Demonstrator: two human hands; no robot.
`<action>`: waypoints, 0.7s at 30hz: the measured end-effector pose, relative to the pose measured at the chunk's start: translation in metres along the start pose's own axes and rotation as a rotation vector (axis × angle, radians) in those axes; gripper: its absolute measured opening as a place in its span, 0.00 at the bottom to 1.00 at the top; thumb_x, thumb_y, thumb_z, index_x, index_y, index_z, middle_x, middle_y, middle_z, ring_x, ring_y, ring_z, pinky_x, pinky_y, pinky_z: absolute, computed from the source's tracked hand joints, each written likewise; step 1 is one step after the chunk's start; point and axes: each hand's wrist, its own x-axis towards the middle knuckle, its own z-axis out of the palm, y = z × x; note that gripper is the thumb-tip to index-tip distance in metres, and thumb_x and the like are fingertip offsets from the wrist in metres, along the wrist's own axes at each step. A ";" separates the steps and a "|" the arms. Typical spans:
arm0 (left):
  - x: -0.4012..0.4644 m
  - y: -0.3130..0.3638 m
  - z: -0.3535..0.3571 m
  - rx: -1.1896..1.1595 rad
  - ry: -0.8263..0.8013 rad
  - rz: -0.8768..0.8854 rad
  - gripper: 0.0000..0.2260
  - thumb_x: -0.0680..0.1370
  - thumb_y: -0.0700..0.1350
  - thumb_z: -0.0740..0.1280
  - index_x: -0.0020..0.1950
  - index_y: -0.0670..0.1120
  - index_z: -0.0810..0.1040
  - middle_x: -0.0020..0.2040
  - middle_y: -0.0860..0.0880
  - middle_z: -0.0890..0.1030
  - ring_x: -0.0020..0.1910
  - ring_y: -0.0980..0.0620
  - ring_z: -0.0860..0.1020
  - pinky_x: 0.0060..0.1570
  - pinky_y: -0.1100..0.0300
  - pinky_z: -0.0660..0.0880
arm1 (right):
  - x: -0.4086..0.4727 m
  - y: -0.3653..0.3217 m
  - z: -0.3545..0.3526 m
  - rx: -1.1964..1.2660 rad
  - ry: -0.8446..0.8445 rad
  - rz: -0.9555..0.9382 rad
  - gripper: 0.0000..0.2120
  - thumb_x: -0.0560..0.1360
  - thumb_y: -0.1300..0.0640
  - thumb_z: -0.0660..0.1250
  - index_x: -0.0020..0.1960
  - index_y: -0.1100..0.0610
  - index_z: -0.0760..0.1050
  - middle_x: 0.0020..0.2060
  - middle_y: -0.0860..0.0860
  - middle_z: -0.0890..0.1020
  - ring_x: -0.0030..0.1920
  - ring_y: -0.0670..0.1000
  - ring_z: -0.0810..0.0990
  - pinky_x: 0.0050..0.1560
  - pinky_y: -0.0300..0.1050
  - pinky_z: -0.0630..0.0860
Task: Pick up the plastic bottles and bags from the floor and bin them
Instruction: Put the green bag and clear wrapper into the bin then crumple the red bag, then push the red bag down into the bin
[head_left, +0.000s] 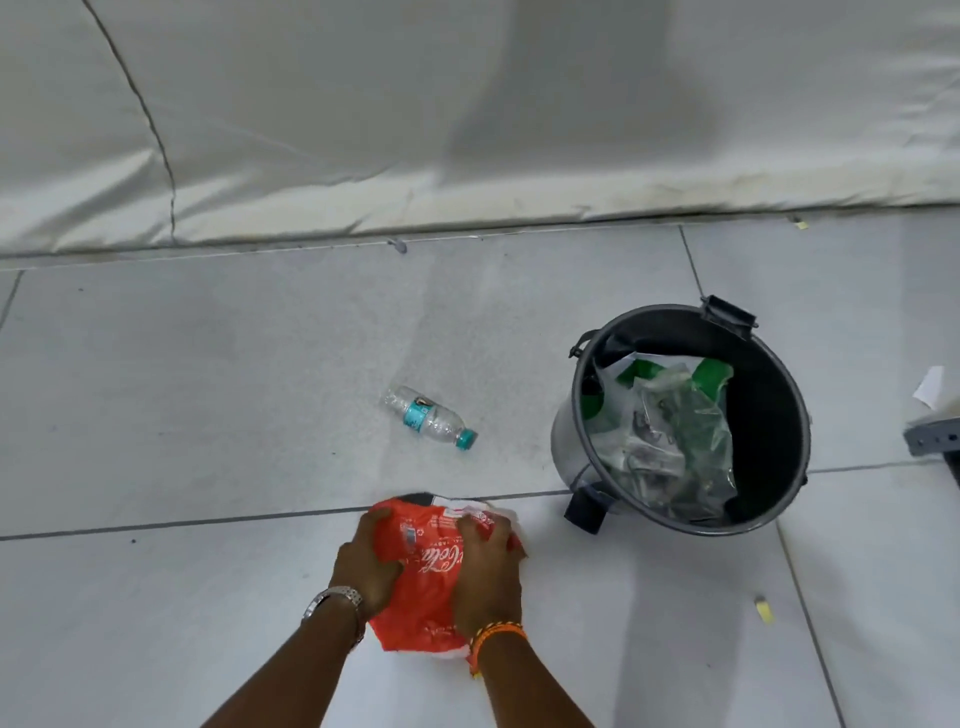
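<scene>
1. Both hands are down on a red plastic bag (434, 566) w/ white soft-drink lettering, lying on the grey tiled floor (208, 415) near the bottom centre of the view.
2. Left hand (366, 564): fingers curled over the bag's left edge, gripping the crumpled plastic. Metal watch (335, 600) on that wrist.
3. Right hand (488, 577): fingers bent and closed on the bag's upper right part, bunching it. Orange thread band (496, 636) on that wrist.
4. Can't tell whether the bag is off the floor or pressed onto it; its top edge reaches just across a tile joint.
5. Clear plastic bottle (428, 423) w/ teal label & teal cap lies on its side on the floor, up from the hands, cap pointing lower right. Nothing touches it.
6. Dark round bin (779, 415) stands to the right of the bottle, near the bag but apart from it. Lid clip at its far rim, another at the near left base.
7. Inside the bin: clear & green plastic bags (670, 431), crumpled, filling the left part.
8. White fabric sheet (467, 130) runs along the far edge of the floor.
9. Small yellowish scraps (764, 608) lie on the tiles at right, well apart from the bin.
</scene>
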 end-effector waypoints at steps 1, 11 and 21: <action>-0.008 0.003 -0.002 -0.069 0.050 0.000 0.28 0.74 0.35 0.66 0.69 0.59 0.70 0.64 0.37 0.79 0.58 0.34 0.78 0.58 0.44 0.77 | -0.007 -0.005 -0.013 0.048 0.015 -0.040 0.26 0.76 0.54 0.68 0.73 0.47 0.66 0.72 0.53 0.64 0.70 0.58 0.69 0.66 0.52 0.76; -0.120 0.166 -0.014 -0.496 -0.164 0.503 0.22 0.72 0.46 0.74 0.65 0.57 0.75 0.62 0.55 0.80 0.57 0.52 0.81 0.53 0.61 0.77 | -0.083 0.031 -0.296 -0.001 0.961 -0.119 0.18 0.68 0.61 0.68 0.57 0.55 0.82 0.65 0.56 0.74 0.58 0.66 0.75 0.53 0.61 0.79; -0.088 0.228 0.058 -0.117 -0.083 0.491 0.30 0.75 0.38 0.66 0.71 0.62 0.63 0.55 0.49 0.84 0.46 0.45 0.85 0.44 0.45 0.85 | 0.073 0.052 -0.235 -0.337 -0.141 0.177 0.48 0.73 0.38 0.68 0.79 0.42 0.38 0.78 0.56 0.31 0.77 0.69 0.36 0.73 0.71 0.56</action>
